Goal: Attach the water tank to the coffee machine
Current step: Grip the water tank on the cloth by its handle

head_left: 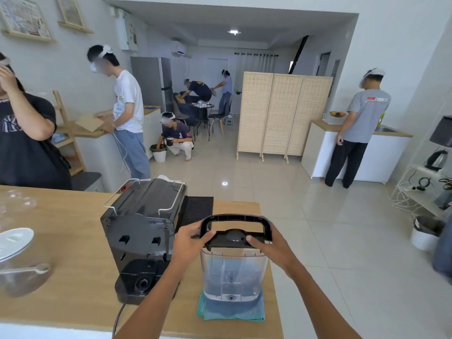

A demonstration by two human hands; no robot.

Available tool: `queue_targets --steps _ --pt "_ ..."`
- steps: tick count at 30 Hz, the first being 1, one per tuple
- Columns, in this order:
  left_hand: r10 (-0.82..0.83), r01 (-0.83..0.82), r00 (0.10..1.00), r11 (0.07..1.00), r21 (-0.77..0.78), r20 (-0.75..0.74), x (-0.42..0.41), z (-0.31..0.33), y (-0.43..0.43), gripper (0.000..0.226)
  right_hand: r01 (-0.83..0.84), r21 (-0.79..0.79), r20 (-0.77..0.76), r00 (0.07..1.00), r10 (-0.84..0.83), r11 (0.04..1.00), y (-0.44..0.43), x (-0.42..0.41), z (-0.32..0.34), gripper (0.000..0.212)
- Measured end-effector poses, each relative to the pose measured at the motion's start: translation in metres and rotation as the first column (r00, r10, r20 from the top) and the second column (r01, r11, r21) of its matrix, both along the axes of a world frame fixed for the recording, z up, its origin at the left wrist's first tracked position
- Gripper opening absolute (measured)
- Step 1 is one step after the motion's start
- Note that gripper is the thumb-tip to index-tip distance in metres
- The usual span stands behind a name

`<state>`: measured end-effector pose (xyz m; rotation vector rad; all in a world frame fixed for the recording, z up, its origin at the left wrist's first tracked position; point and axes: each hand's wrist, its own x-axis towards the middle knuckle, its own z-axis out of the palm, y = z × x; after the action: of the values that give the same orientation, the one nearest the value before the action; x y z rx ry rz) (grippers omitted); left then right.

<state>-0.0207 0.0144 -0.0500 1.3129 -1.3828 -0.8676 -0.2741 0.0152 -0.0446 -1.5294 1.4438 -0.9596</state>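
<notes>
The clear water tank (232, 275) with a black lid and a raised black handle stands upright on a teal cloth (231, 311) near the counter's right edge. My left hand (189, 241) grips the lid's left side and my right hand (266, 245) grips its right side. The black coffee machine (141, 231) stands just left of the tank with its back toward me. Its round tank base (140, 280) sticks out at the bottom and nothing sits on it.
A wooden counter (73, 241) holds a black mat (198, 209) behind the machine, a white lid (14, 241) and a glass container with a spoon (24, 272) at the left. The machine's cord (119, 316) hangs off the front edge. Several people stand farther off.
</notes>
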Motion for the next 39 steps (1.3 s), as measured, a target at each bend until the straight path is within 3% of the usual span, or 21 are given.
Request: queue_targets --steps 5,7,9,11,12,14,16,18,29,32,34,39 --pt "0.07 -0.069 0.998 0.995 -0.078 0.01 -0.004 -0.005 0.003 0.031 0.061 0.006 0.057 0.996 -0.062 0.998 0.0 0.006 0.0 0.103" --pt "0.091 -0.095 0.995 0.992 -0.08 -0.047 -0.009 -0.002 0.007 0.032 0.088 0.005 0.092 0.992 -0.088 0.996 0.002 0.009 0.003 0.094" --pt "0.16 -0.167 0.979 0.985 -0.042 -0.122 -0.015 0.004 0.009 0.018 0.113 0.007 0.122 0.986 -0.113 0.994 0.003 0.012 0.002 0.082" --pt "0.235 -0.237 0.96 0.972 0.009 -0.153 -0.021 0.007 0.007 0.06 0.14 0.018 0.153 0.978 -0.141 0.99 0.003 0.015 0.002 0.075" --pt "0.254 -0.253 0.957 0.967 0.022 -0.142 -0.023 0.007 0.006 0.066 0.147 0.02 0.163 0.975 -0.149 0.989 0.003 0.016 0.002 0.072" --pt "0.26 -0.252 0.95 0.965 0.07 -0.172 -0.025 0.008 0.003 0.071 0.158 0.035 0.185 0.969 -0.162 0.987 0.004 0.018 0.003 0.067" --pt "0.281 -0.266 0.937 0.959 0.098 -0.207 -0.024 0.003 0.001 0.056 0.167 0.053 0.213 0.962 -0.174 0.985 0.005 0.02 0.004 0.065" --pt "0.249 -0.226 0.941 0.966 0.122 -0.228 -0.023 -0.001 -0.001 0.038 0.162 0.067 0.244 0.954 -0.174 0.984 0.006 0.02 0.005 0.064" --pt "-0.027 0.06 0.987 0.976 0.207 -0.16 -0.018 -0.012 0.003 0.051 0.068 0.097 0.272 0.958 -0.092 0.993 0.011 0.005 -0.006 0.071" --pt "-0.071 0.088 0.992 0.982 0.165 -0.103 -0.01 -0.017 0.007 0.05 0.078 0.038 0.25 0.964 -0.085 0.996 0.026 0.001 -0.011 0.076" --pt "-0.082 0.097 0.994 0.966 0.24 -0.07 -0.001 -0.038 0.015 0.048 0.038 0.092 0.179 0.982 -0.054 0.995 0.033 0.005 -0.03 0.079" --pt "-0.116 0.115 0.993 0.977 0.177 -0.006 -0.001 -0.035 0.017 0.051 0.024 0.028 0.092 0.995 -0.027 0.999 0.036 0.005 -0.028 0.085"
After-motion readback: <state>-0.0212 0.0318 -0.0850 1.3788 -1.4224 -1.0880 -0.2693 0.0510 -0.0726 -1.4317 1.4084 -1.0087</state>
